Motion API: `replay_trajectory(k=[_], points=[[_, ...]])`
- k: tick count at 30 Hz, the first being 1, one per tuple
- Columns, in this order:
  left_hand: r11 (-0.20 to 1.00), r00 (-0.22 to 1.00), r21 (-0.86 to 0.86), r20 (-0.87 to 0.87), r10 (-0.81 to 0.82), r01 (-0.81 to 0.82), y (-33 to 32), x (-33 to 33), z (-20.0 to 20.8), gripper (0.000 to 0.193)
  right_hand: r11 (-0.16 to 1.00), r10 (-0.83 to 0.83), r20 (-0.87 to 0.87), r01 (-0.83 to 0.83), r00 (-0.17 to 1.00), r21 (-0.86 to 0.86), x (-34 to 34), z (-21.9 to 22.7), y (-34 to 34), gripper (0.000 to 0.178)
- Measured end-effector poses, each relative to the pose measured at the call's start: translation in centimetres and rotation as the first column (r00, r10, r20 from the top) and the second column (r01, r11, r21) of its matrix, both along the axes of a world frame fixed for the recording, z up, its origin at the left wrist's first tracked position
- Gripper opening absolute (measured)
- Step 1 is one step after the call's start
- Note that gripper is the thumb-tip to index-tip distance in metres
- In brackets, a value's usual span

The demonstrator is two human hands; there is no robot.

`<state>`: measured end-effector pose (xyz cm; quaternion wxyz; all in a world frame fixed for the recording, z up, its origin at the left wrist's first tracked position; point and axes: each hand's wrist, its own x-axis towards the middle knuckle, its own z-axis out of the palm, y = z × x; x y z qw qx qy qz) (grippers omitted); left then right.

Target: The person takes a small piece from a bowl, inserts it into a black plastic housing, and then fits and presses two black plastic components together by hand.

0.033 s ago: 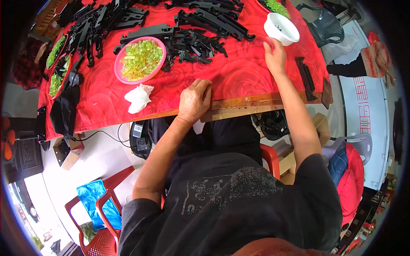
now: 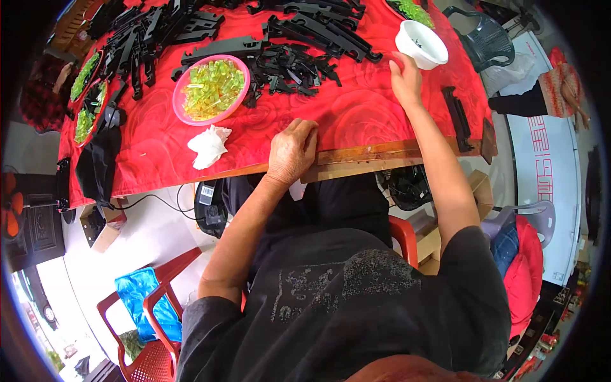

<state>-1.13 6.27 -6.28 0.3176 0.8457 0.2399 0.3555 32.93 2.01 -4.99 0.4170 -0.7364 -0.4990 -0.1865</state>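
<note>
My left hand [image 2: 293,149] rests on the near table edge with its fingers curled in. What it holds, if anything, is hidden beneath the fingers. To the right, my right hand [image 2: 406,81] is stretched out beside a white bowl [image 2: 422,56], its thumb apart from the fingers. The fingertips are close to the bowl's near left side, and I cannot tell whether they touch. A few small dark pieces lie inside the bowl. Left of my left hand is a pink bowl [image 2: 177,102] full of yellow-green clear pieces, with a crumpled white tissue [image 2: 209,146] below it.
A red cloth [image 2: 363,108] covers the table. Small black parts [image 2: 289,70] are heaped beyond my hands, with long black plastic pieces [image 2: 318,37] behind. Two black bars [image 2: 456,118] lie at the right edge. A red chair [image 2: 153,318] stands at lower left.
The whole view has shifted very slightly. Both hands stay in nearly the same places relative to the table and the white bowl.
</note>
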Motion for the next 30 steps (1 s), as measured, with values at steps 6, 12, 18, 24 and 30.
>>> replay_trajectory(k=[6,12,18,24,30], points=[[1.000,1.000,0.004,0.016,0.014,-0.014,-0.2,0.3,0.1,0.007,0.980,0.060,0.049,-0.050,0.997,-0.192,0.6,-0.2,5.9,0.039],[0.999,1.000,-0.020,-0.015,0.027,-0.027,-0.4,0.1,0.3,0.009,0.921,-0.022,-0.146,-0.037,0.989,-0.387,-0.9,0.1,6.8,0.043],[1.000,0.999,0.006,-0.022,0.029,-0.029,-0.4,0.1,0.3,0.009,0.890,-0.027,-0.289,-0.109,0.957,-0.444,-3.4,0.8,6.1,0.037],[1.000,0.999,0.003,-0.039,0.025,-0.025,-0.4,0.1,0.2,0.009,0.933,-0.036,-0.477,-0.141,0.878,-0.330,-5.1,0.8,3.9,0.030],[1.000,1.000,0.010,0.018,0.004,-0.004,-0.4,0.2,0.0,0.006,0.928,0.325,-0.928,-0.252,0.182,0.275,-8.1,3.8,-1.4,0.024]])
